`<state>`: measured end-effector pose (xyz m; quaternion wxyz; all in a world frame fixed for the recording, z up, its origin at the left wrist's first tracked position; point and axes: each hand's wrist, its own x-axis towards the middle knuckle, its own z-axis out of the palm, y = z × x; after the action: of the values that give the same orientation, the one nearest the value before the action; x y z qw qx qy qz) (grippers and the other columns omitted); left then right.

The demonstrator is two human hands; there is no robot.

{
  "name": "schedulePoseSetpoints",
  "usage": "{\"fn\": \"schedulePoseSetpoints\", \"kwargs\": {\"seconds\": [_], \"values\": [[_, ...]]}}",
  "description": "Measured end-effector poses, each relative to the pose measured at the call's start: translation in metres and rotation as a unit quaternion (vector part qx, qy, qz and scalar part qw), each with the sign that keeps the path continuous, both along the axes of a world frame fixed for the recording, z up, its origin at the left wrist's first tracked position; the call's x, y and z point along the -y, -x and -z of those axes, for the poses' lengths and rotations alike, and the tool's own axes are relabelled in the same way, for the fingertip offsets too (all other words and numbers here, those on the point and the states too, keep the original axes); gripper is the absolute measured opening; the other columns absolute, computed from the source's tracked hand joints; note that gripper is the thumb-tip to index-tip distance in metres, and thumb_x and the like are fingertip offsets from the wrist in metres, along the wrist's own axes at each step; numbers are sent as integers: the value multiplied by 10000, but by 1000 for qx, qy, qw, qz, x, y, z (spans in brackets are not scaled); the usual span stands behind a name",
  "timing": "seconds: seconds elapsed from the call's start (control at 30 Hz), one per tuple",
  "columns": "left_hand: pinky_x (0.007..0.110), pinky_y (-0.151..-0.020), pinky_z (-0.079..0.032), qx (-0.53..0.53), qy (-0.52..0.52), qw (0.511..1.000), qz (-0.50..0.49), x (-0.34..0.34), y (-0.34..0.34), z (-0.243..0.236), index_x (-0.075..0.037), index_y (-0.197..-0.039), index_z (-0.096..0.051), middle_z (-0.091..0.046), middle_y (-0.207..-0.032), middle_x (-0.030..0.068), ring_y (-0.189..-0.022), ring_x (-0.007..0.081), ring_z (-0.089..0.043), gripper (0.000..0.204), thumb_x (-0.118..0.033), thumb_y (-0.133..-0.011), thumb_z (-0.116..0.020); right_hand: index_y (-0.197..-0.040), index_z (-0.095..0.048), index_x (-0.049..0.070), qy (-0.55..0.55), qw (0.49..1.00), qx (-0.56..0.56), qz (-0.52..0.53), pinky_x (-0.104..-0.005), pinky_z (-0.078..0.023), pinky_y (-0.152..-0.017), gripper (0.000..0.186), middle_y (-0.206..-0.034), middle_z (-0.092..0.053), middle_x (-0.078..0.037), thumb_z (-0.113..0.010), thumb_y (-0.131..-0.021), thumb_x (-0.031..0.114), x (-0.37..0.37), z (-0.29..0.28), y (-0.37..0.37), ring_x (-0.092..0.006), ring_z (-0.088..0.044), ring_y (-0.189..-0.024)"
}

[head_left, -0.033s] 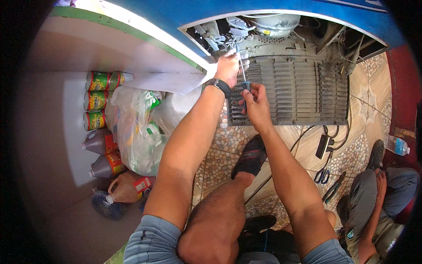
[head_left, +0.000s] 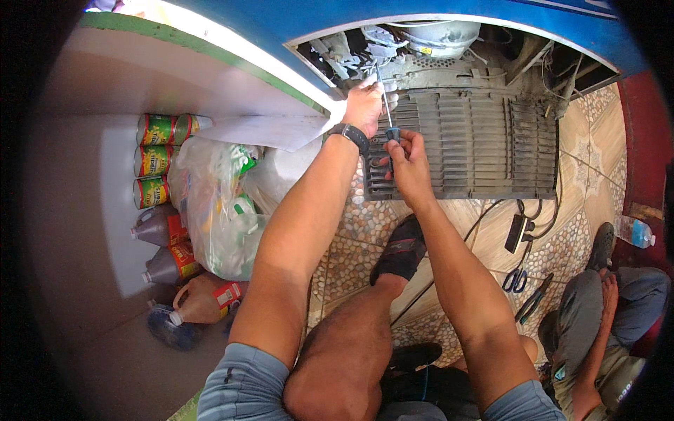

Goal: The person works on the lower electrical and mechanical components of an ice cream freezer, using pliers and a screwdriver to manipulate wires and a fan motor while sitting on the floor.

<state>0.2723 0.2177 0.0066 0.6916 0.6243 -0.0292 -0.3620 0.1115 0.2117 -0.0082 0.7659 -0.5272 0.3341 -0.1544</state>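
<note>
Right hand [head_left: 406, 163] clamped around the dark handle of a screwdriver [head_left: 386, 105]; thin shaft runs up and slightly left, tip lost among grey wiring and parts in the open compartment at the base of a blue appliance [head_left: 449, 14]. Exactly what the tip meets cannot be told.

Left hand [head_left: 365, 105] sits just left of the shaft, fingers curled over the compartment's edge at the upper left corner of a dusty grey louvred grille [head_left: 477, 140]. Whether it grips anything small is not visible. Black wristwatch [head_left: 351, 135] on the left wrist. The two hands are close together, not touching.

Grille leans against the appliance front, its lower edge on the patterned tile floor [head_left: 351, 259]. Person's foot in a black sandal [head_left: 400, 249] just below the grille.

Left side: three green-and-red cans [head_left: 156, 161] in a column, a clear plastic bag [head_left: 217, 203] of packets beside them, brown bottles [head_left: 165, 245] below.

Right side on the floor: scissors [head_left: 514, 281], pliers [head_left: 533, 298] near them, black cable, a water bottle [head_left: 635, 231]. Another person [head_left: 604, 316] in grey sits at lower right.
</note>
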Motion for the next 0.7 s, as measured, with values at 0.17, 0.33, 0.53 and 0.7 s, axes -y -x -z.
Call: {"fn": "schedulePoseSetpoints", "kwargs": {"seconds": [0.17, 0.33, 0.53, 0.7], "values": [[328, -724, -575, 35, -14, 999, 34, 7, -4, 1, -49, -1348, -483, -652, -1080, 105, -873, 208, -672, 378, -78, -972, -503, -1288, -387, 0, -28, 999, -11, 23, -297, -513, -501, 412, -1113, -601, -157, -546, -969, 207, -4, 1, -9, -160, -640, -711], [319, -704, -573, 45, 7, 998, 38, 9, -11, 2, -51, -1449, -388, -650, -1071, 104, -839, 195, -666, 496, -77, -971, -517, -1280, -388, 7, -19, 1000, -10, 21, -279, -498, -479, 391, -1097, -610, -160, -537, -972, 197, 1, 3, -16, -147, -630, -676], [302, -661, -554, 48, 1, 998, 27, 12, -13, 6, -66, -1468, -365, -659, -1046, 112, -770, 189, -649, 526, -70, -962, -509, -1263, -382, 0, -52, 998, 14, 27, -267, -472, -447, 376, -1055, -630, -153, -530, -969, 180, 1, 4, -18, -138, -613, -637], [293, -636, -545, 37, 14, 999, 32, 14, -10, 10, -82, -1494, -326, -662, -1004, 102, -744, 180, -642, 567, -78, -957, -511, -1263, -379, -6, -59, 998, 19, 31, -268, -471, -446, 381, -1056, -634, -156, -530, -961, 171, 5, 5, -13, -137, -611, -640]]}}
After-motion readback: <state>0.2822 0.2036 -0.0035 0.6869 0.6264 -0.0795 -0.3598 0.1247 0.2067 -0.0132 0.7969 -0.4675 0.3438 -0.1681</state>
